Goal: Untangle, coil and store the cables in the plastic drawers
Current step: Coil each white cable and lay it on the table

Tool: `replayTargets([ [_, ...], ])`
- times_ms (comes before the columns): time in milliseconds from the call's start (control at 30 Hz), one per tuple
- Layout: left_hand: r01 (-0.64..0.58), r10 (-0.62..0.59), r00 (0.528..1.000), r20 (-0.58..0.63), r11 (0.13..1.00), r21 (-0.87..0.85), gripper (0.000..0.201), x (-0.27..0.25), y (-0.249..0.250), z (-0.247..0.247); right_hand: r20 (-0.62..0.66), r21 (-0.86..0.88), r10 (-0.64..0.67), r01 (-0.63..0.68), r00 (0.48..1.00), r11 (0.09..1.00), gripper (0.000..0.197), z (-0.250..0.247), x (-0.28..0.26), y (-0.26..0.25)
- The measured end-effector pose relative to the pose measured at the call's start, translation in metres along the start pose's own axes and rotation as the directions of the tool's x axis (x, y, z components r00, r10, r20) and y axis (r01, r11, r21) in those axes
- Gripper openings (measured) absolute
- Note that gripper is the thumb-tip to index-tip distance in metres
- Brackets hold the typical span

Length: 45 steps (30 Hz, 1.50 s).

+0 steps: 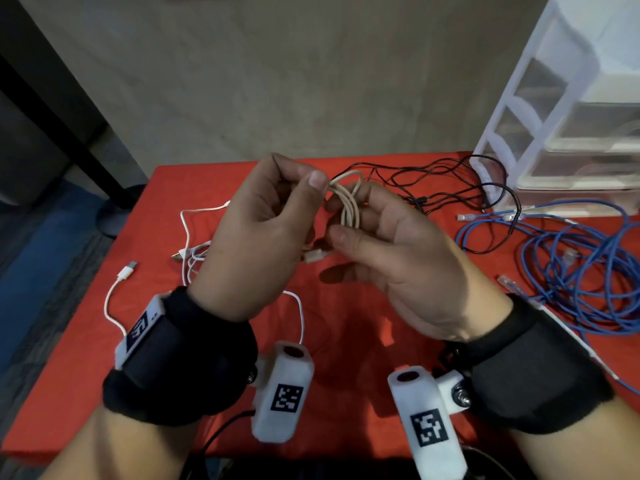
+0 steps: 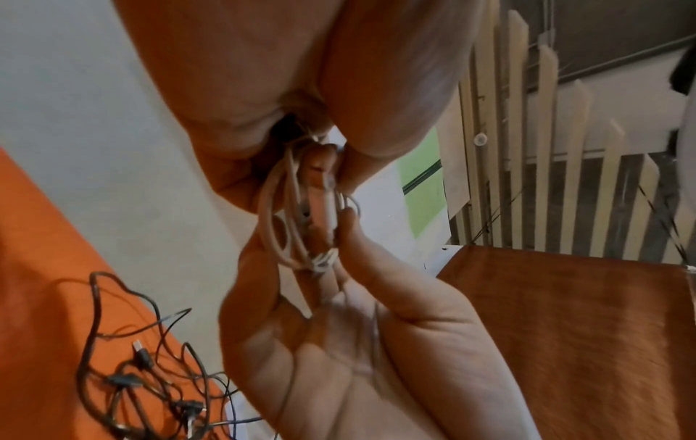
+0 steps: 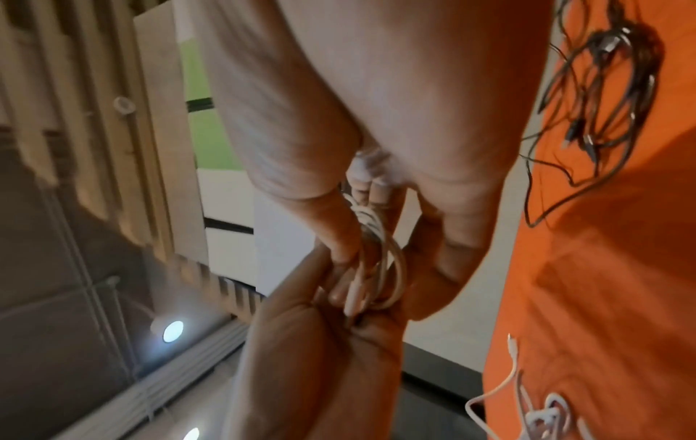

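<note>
Fingers of the left hand curled, thumb and forefinger pinching the top of a small coil of cream USB cable. Right hand holds the same coil: loops run round its fingers, thumb closed against the lower strands. Both hands raised above the red tablecloth, the coil between them and clear of the table. A cream plug hangs just below the coil, between the two palms.

Left wrist view: the coil seen from below, several loops bunched, fingertips of both hands meeting on it. Right wrist view: same coil wedged between the opposed fingers.

On the cloth, near edge, left: a loose white charging cable, uncoiled, one plug lying apart toward the left edge, its slack running under the left wrist.

Right side: a heap of blue network cable, loosely looped, clear connectors poking out at several points.

Further back, behind the hands: a tangle of thin black cables, spread across the far part of the cloth, some strands reaching over the blue heap and to the foot of the drawers.

Far right corner: translucent plastic drawers, stacked tiers; whether any drawer stands open I cannot tell.
</note>
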<state>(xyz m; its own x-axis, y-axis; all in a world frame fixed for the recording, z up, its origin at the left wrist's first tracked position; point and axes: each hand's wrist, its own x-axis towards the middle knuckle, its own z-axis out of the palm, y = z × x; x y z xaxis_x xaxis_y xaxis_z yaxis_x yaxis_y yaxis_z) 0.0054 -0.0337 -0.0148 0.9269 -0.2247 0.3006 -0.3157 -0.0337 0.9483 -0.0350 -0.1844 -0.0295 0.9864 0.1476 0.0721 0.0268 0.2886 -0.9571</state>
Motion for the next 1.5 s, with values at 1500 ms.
replayTargets([
  [1500,0.319,-0.363,0.928,0.081,0.666,-0.675,0.025,0.005,-0.008,0.014,-0.108,0.304,0.146,-0.107,0.983,0.947,0.012,-0.023,0.015,-0.005],
])
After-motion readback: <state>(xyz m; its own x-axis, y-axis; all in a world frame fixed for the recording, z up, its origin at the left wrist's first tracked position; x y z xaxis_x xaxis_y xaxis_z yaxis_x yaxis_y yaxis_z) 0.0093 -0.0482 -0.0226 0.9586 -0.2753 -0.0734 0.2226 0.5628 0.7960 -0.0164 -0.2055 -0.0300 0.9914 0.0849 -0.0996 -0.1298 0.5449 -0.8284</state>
